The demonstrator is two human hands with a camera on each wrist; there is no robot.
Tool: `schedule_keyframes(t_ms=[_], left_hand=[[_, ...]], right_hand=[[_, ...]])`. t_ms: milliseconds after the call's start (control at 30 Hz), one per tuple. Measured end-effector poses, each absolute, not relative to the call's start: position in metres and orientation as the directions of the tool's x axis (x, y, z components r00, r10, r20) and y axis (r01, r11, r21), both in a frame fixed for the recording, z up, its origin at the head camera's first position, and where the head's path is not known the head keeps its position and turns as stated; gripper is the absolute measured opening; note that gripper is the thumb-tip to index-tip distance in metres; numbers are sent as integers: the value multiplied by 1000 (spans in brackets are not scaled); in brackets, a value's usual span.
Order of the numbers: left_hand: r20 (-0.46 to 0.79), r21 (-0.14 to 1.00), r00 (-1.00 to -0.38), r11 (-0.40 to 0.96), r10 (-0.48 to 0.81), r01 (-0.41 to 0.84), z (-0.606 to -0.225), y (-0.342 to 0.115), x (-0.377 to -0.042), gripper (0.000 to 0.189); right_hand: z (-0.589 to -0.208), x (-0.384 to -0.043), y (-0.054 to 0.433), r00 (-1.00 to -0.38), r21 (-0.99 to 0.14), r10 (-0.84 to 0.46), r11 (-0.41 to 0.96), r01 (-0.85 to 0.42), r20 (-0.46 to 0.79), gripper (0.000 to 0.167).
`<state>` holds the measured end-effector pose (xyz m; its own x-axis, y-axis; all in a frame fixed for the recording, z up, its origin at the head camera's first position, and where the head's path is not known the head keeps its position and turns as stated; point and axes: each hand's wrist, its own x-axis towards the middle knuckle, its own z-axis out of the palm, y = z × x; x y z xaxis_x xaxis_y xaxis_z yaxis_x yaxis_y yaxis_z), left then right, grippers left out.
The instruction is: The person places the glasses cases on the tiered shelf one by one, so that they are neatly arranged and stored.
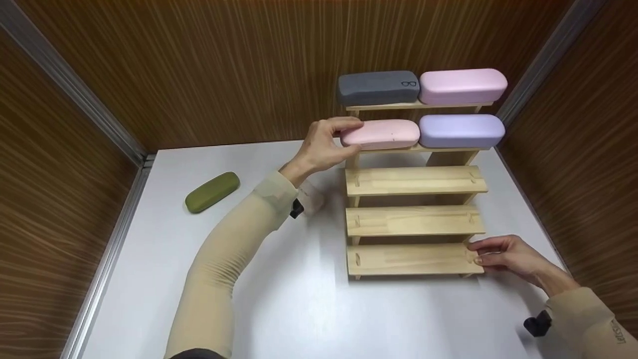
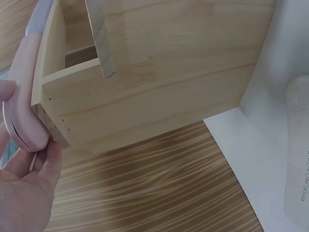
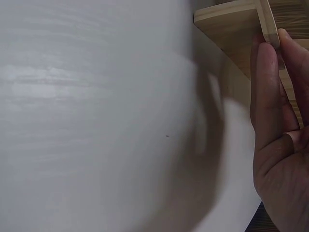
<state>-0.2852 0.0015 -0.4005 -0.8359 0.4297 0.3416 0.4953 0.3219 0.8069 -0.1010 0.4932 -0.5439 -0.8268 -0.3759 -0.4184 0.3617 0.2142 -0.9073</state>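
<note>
At the far left, a green case (image 1: 213,192) lies obliquely on the white desk (image 1: 299,319), well apart from the wooden rack (image 1: 413,219). To its right, a sleeved arm leads up to the left hand (image 1: 321,147), whose thumb and fingers grasp the left end of a light pink case (image 1: 396,133), 1 finger group above and the thumb below as seen from the head. This case lies lengthwise on the left half of the 2nd tier from the top; the left wrist view shows it against the edge of the board. In that view, a pale lettered item (image 2: 297,150) is cut off at the right edge; its nature cannot be told. Above the light pink case, a grey case (image 1: 378,89) with a spectacles outline occupies the left half of the top tier. Farther right are a rose-pink case (image 1: 463,86) on the top tier and a lilac case (image 1: 462,131) below it. At the far right, the right hand (image 1: 518,257) pinches the right end of the lowest board (image 1: 413,260) between thumb and fingers, apparently steadying the rack. Judged from this arrangement, loading is well advanced on the upper 2 of 5 tiers: 4 cases stand there in 2 pairs, the light pink case not yet released; the green case is yet unplaced.
</note>
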Motion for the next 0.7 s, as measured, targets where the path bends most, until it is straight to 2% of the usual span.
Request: schedule_keyframes(t_ms=[700], left_hand=[[421,775,-814,309,400,552,-406,-1,-282,46]], right_hand=[[-544,-99,493,-832,-909,-370,221,354,-414,42]])
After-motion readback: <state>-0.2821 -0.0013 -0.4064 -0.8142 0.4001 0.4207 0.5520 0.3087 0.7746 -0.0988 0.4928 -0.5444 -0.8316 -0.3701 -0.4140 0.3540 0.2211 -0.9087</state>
